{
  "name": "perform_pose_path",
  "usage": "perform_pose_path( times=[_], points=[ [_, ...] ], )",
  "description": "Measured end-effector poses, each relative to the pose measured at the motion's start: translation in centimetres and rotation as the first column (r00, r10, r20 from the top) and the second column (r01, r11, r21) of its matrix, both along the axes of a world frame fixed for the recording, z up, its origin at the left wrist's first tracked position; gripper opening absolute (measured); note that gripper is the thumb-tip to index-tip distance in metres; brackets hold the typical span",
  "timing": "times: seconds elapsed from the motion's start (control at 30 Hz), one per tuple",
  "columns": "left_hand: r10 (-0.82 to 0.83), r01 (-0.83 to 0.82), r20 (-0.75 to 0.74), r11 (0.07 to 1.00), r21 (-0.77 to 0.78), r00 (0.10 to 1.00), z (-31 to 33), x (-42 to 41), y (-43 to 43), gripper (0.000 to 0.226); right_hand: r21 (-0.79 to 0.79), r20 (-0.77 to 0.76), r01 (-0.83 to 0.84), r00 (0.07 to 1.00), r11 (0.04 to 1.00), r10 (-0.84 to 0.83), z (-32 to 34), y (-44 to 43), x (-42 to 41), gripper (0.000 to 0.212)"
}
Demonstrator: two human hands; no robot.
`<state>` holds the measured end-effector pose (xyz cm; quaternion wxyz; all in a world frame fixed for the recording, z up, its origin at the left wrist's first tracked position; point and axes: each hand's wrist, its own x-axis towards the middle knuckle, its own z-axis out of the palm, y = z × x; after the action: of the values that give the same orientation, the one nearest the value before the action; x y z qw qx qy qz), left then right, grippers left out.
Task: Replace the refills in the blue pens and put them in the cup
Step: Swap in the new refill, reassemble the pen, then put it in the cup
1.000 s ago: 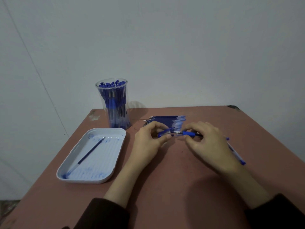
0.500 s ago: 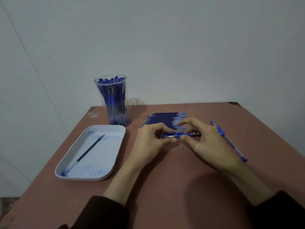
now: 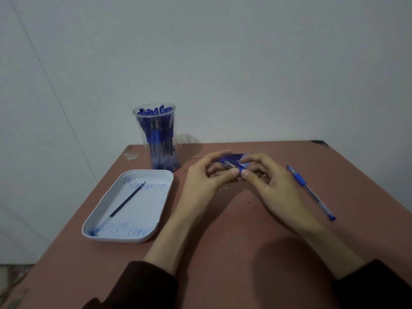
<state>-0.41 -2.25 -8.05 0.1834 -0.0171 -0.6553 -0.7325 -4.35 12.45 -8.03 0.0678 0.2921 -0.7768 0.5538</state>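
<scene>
Nearest edge: two dark sleeves (image 3: 142,284), forearms bare, reaching over a matte reddish-brown table (image 3: 223,264) with small scuffs.

Left of the forearms: a shallow white plastic tray (image 3: 124,240), rounded corners, ribbed floor smeared with blue ink. One thin dark refill (image 3: 127,201) lies diagonally in it, its lower end in an ink blot.

Mid-table: left hand (image 3: 202,184) and right hand (image 3: 272,186) meet thumb tip to thumb tip. Both have fingers curled and pinch one blue pen (image 3: 231,166) between them — clear barrel, blue grip section, held just above the tabletop. How the parts join is hidden by the fingers.

Just right of the right hand, not touching it: a second pen (image 3: 308,190) flat on the table, angled, translucent barrel with blue grip and blue end.

Behind the hands: a flat row of spare refills (image 3: 238,155), mostly hidden.

Far left corner: tall clear cup (image 3: 158,141), upright, packed with blue pens — well apart from both hands.

Beyond: plain pale wall (image 3: 223,63).
</scene>
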Motion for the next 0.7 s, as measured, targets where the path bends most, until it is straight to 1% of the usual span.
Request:
perform_pose_path(
  times=[0.03, 0.13, 0.23, 0.33, 0.37, 0.43, 0.5, 0.53, 0.6, 0.7],
  points=[
    [-0.008, 0.007, 0.002, 0.998, 0.060, 1.000, 0.0, 0.1, 0.1, 0.032, -0.006, 0.003, -0.015, 1.000, 1.000, 0.015, 0.0, -0.1, 0.1, 0.019],
    [0.039, -0.034, -0.032, 0.991, 0.131, 0.999, 0.0, 0.4, -0.2, 0.022, 0.006, 0.023, -0.084, 0.996, 0.996, 0.084, -0.3, -0.2, 0.2, 0.022],
    [0.182, -0.168, -0.113, 0.978, 0.125, 0.977, 1.3, 0.8, -1.2, 0.018, 0.025, 0.027, -0.107, 0.994, 0.994, 0.106, -0.8, -0.3, 0.1, 0.028],
    [0.311, -0.288, -0.204, 0.948, 0.134, 0.928, 4.5, 1.3, -3.2, 0.023, 0.068, -0.001, -0.068, 0.998, 0.995, 0.068, -1.2, -0.3, -0.2, 0.029],
    [0.381, -0.364, -0.248, 0.925, 0.114, 0.891, 6.0, 1.4, -4.2, 0.022, 0.089, -0.014, -0.049, 0.999, 0.995, 0.050, -1.3, -0.3, -0.3, 0.029],
    [0.504, -0.529, -0.369, 0.848, 0.039, 0.781, 9.2, 1.5, -6.5, 0.020, 0.119, -0.019, -0.035, 0.999, 0.992, 0.038, -1.4, -0.2, -0.4, 0.029],
    [0.565, -0.661, -0.482, 0.749, -0.041, 0.670, 12.0, 1.2, -8.7, 0.020, 0.146, -0.030, -0.027, 0.999, 0.989, 0.032, -1.5, -0.2, -0.4, 0.029],
    [0.578, -0.713, -0.517, 0.695, -0.094, 0.632, 13.1, 0.8, -9.6, 0.021, 0.155, -0.036, -0.026, 0.999, 0.988, 0.032, -1.5, -0.2, -0.4, 0.029],
    [0.585, -0.773, -0.545, 0.599, -0.208, 0.600, 14.7, -0.1, -10.8, 0.021, 0.163, -0.040, -0.030, 0.999, 0.986, 0.037, -1.6, -0.2, -0.4, 0.029],
    [0.575, -0.776, -0.526, 0.523, -0.352, 0.626, 15.2, -1.9, -11.8, 0.022, 0.168, -0.037, -0.020, 0.999, 0.986, 0.027, -1.7, -0.2, -0.5, 0.030]
  ],
)
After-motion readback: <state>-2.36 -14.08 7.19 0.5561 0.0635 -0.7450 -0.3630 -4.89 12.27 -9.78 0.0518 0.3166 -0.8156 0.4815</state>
